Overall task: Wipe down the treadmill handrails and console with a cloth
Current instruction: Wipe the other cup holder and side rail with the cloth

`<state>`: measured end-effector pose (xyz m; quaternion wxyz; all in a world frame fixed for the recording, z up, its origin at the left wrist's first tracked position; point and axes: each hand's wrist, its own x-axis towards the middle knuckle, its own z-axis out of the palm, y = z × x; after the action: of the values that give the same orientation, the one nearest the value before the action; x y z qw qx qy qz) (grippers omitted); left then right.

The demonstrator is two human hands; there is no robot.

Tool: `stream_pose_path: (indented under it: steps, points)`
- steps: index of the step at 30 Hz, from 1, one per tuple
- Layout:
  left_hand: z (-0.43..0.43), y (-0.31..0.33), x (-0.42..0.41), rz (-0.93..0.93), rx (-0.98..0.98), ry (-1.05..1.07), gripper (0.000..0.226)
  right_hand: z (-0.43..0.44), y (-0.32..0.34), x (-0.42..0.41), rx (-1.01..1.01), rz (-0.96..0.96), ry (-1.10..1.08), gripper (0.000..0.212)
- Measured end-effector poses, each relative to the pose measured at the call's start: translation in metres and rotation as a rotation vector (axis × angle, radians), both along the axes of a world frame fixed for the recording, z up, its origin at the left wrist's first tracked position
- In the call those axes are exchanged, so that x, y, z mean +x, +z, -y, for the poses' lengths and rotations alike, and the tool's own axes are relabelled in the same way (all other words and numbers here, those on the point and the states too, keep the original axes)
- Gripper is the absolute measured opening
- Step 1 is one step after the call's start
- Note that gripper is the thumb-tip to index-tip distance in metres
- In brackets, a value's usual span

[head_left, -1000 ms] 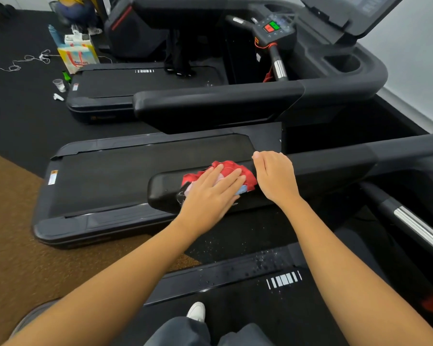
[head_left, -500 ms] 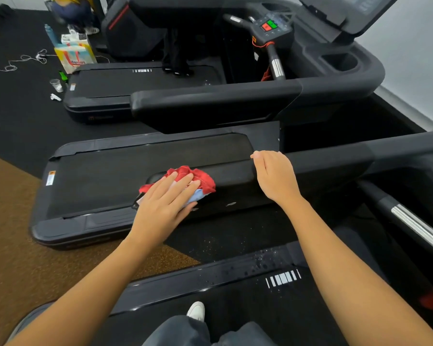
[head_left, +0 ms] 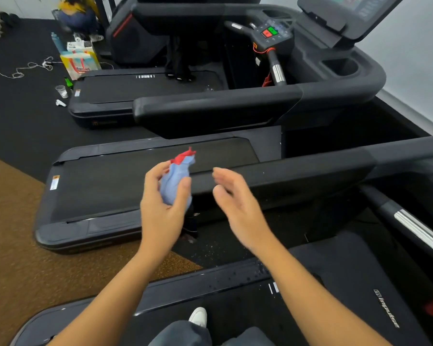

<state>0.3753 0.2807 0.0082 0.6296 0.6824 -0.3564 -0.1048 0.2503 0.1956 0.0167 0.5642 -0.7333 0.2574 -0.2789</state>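
My left hand [head_left: 164, 203] grips a bunched cloth [head_left: 176, 178], pale blue with a red edge, lifted just off the near end of the black left handrail [head_left: 298, 176]. My right hand [head_left: 235, 203] hovers open beside it, palm turned toward the cloth, fingers straight, touching nothing. The handrail runs from the hands to the right, toward the console, which lies outside the view. A silver grip bar [head_left: 420, 232] of the same treadmill shows at the right edge.
A second treadmill [head_left: 148, 181] lies just beyond the rail, with its own handrail [head_left: 223, 106] and console buttons [head_left: 270, 32]. A third belt [head_left: 145, 86] is behind. A bag [head_left: 79, 62], cup [head_left: 61, 91] and cable lie on the floor at the far left. My shoe [head_left: 198, 317] stands on the belt.
My left hand has lifted the cloth off the end of the handrail and bunched it in its grip. My right hand has left the rail and opened in the air.
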Motion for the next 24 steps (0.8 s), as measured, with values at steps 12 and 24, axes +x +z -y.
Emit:
stream_pose_path:
  steps: [12, 24]
  points:
    - [0.010, 0.001, -0.016, 0.296, 0.315, -0.511, 0.044, -0.026, -0.049, -0.040, 0.183, 0.068, -0.357, 0.041]
    - [0.053, -0.012, 0.062, 0.619, 0.694, -0.292, 0.042, -0.034, -0.096, 0.005, -0.003, -0.084, -0.727, 0.055]
